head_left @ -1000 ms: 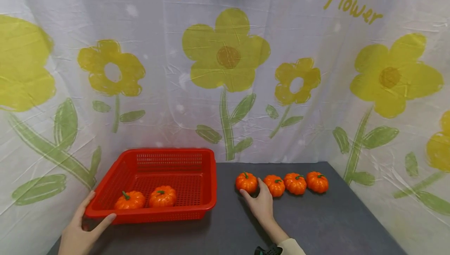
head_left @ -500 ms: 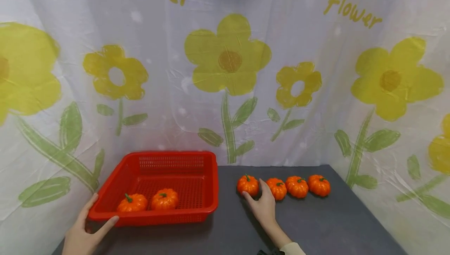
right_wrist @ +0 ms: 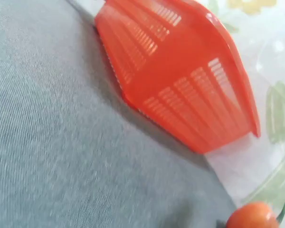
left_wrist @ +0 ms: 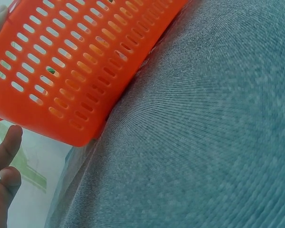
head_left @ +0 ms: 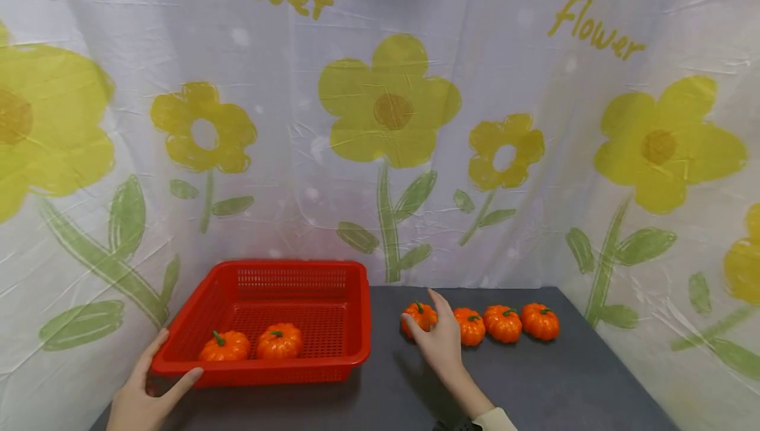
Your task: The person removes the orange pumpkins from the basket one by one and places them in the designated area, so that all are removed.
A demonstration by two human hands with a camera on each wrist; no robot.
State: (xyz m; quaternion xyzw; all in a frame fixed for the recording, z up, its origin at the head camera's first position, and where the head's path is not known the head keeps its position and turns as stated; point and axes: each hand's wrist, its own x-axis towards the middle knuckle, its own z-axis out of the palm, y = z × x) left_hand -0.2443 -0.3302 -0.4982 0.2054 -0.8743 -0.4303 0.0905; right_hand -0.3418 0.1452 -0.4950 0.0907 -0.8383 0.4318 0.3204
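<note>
My left hand (head_left: pixel 139 398) grips the near left corner of a red plastic basket (head_left: pixel 279 373), thumb at the front rim and fingers along the left side. Inside the basket sit two small orange pumpkins, a left one (head_left: pixel 225 347) and a right one (head_left: pixel 280 341). My right hand (head_left: pixel 442 345) is spread, thumb and index finger apart, just over the leftmost pumpkin (head_left: pixel 423 316) of a row on the table. Its thumb overlaps that pumpkin in the head view. The right wrist view shows a pumpkin (right_wrist: pixel 252 216) at the bottom edge, apart from a fingertip at the right edge.
Right of my hand stand three more pumpkins: a near one (head_left: pixel 471 328), a middle one (head_left: pixel 503 324) and a far right one (head_left: pixel 540 322). The dark grey table (head_left: pixel 534 385) ends against a white curtain (head_left: pixel 285 220) printed with yellow flowers.
My right hand has come up off the leftmost pumpkin and its thumb and index finger have spread. The left hand stays at the basket corner. The head view has tilted slightly upward.
</note>
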